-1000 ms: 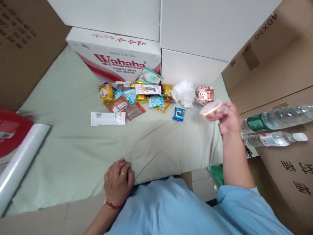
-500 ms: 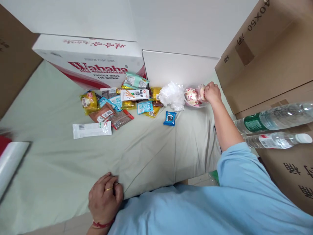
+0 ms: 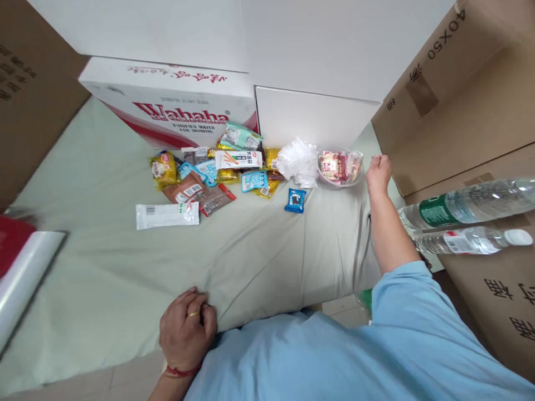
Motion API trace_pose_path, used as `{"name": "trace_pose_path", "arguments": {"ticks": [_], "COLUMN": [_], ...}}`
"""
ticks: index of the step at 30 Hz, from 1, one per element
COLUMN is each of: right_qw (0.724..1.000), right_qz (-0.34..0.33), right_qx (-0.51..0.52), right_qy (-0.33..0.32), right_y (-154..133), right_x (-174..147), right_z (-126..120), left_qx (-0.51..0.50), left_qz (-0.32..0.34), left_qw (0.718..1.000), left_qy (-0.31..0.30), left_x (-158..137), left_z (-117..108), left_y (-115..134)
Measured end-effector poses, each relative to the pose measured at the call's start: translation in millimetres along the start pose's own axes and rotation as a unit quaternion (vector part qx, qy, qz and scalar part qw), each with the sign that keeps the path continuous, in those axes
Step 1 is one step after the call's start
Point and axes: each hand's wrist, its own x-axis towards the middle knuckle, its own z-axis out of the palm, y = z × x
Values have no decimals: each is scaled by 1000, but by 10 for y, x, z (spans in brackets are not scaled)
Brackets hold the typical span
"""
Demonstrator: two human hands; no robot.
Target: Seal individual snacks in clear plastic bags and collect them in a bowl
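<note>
My right hand [image 3: 379, 174] is just to the right of a clear bowl [image 3: 339, 184], apart from it, with the fingers curled together and nothing seen in them. Inside the bowl lie a cream and red snack packet [image 3: 330, 165] and a clear-wrapped pinkish packet [image 3: 354, 162] at its right side. My left hand [image 3: 188, 326] rests as a loose fist on the cloth by the near edge, holding nothing visible. A crumpled white plastic bag [image 3: 298, 161] touches the bowl's left side. In front of that bag sits a small blue packet [image 3: 295, 200].
Several snack packets lie heaped left of the bag, among them a white stick packet [image 3: 239, 160]. A long white packet [image 3: 167, 215] lies nearer. Behind stands a Wahaha carton [image 3: 179, 114]. Two water bottles [image 3: 472, 203] and a cardboard box [image 3: 451, 111] are on the right.
My right hand has let go of the clear-wrapped packet, which now lies in the bowl, and has moved right, off the bowl. The view has shifted slightly; my left hand stays resting.
</note>
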Motion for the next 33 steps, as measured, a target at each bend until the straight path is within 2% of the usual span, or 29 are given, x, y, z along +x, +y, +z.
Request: {"name": "trace_pose_path", "arguments": {"ticks": [2, 5, 7, 9, 14, 17, 21, 24, 26, 28, 33], "right_qw": [998, 977, 956, 949, 973, 981, 986, 989, 991, 992, 985], "right_qz": [-54, -195, -243, -239, -147, -118, -121, -104, -94, -96, -108], "right_qx": [-7, -64, -122, -156, -135, -119, -70, -38, -33, -26, 56], "right_qy": [25, -57, -107, -134, -119, -100, -88, -99, -91, -72, -122], "right_y": [-212, -577, -740, -791, -539, -262, 109, 240, 189, 17, -692], "right_x": [-235, -659, -880, -997, -948, -791, -457, -248, -216, -291, -696], "right_z": [-114, -205, -205, -193, -262, -328, -368, -396, -407, -387, -150], "left_qx": [2, 1, -3, -4, -2, -5, 4, 6, 4, 4, 3], "left_qz": [-1, -3, -6, -11, -11, -4, 0, -3, -9, -14, -22], "left_qw": [1000, 1000, 1000, 1000, 1000, 1000, 1000, 1000, 1000, 1000, 1000], "left_qy": [-4, -6, -6, -10, -15, -15, -9, -13, -16, -14, -4], "left_x": [5, -2, -13, -21, -22, -27, -26, -12, -6, -5, -18], "left_z": [-8, -7, -2, 2, 4, 11, 9, -5, -10, -8, 0], "left_y": [10, 14, 12, 9, -3, -19, -24, -5, 10, 19, 27]}}
